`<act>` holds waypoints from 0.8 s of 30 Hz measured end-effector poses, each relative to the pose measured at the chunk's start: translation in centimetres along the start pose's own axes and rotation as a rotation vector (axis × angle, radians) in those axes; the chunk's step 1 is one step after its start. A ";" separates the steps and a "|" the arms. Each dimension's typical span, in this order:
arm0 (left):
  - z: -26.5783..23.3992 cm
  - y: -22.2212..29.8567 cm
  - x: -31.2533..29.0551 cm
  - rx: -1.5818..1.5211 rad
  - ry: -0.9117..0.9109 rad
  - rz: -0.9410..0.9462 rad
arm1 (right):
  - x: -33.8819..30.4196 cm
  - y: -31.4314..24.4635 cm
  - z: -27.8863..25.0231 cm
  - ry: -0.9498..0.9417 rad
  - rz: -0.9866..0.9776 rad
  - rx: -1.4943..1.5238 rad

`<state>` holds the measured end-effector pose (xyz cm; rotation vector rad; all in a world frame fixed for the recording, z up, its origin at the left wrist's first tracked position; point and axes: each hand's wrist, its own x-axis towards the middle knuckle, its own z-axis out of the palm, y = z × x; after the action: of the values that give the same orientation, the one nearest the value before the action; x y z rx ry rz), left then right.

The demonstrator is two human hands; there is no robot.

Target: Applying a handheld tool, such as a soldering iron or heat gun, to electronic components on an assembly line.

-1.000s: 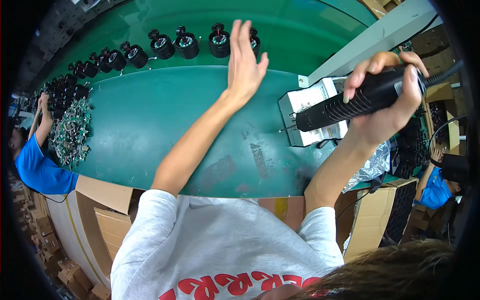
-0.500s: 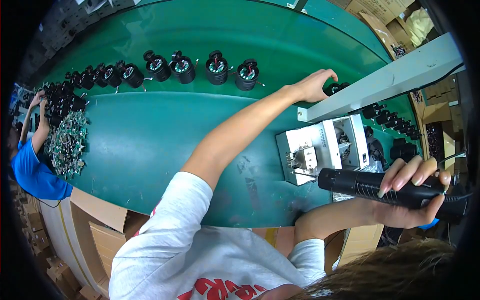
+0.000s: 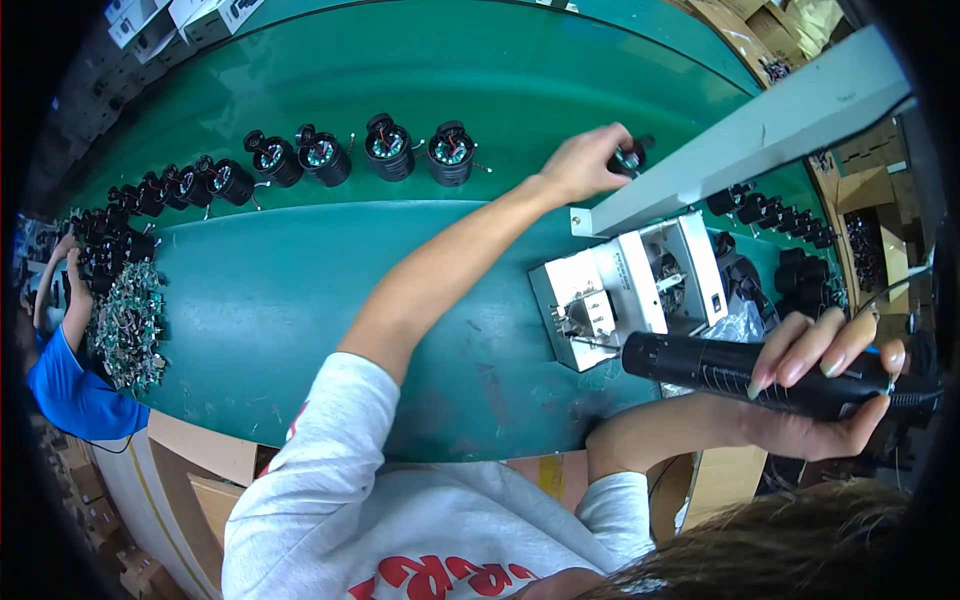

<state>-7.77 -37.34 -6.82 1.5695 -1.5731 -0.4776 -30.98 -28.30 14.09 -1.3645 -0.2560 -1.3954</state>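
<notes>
My left hand [image 3: 582, 160] reaches far across the green belt [image 3: 300, 290] and closes on a small black round part [image 3: 631, 157] lying beside a grey metal beam [image 3: 760, 125]. My right hand [image 3: 820, 385] grips a black electric screwdriver [image 3: 740, 370], held level at the right, its tip pointing left toward a white metal fixture [image 3: 620, 290]. A cable runs off the tool's rear end.
Several black round motor parts [image 3: 390, 150] sit in a row on the belt's far side, more at far left [image 3: 130, 200] and behind the beam [image 3: 780, 215]. A person in a blue sleeve [image 3: 65, 390] works at left by a pile of green circuit boards [image 3: 128, 325]. Cardboard boxes [image 3: 190, 470] stand below.
My left hand went from raised and open down to the far side of the belt and closed on the black part. My right hand lowered the screwdriver from up high to level.
</notes>
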 end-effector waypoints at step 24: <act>-10.1 4.0 -22.7 -0.412 -0.306 0.051 | -0.4 8.7 3.0 -0.120 0.134 0.158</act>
<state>-5.65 -12.41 -4.54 1.1786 -1.6054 -0.9825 -22.63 -28.92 10.25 -1.3113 -0.3399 -1.1599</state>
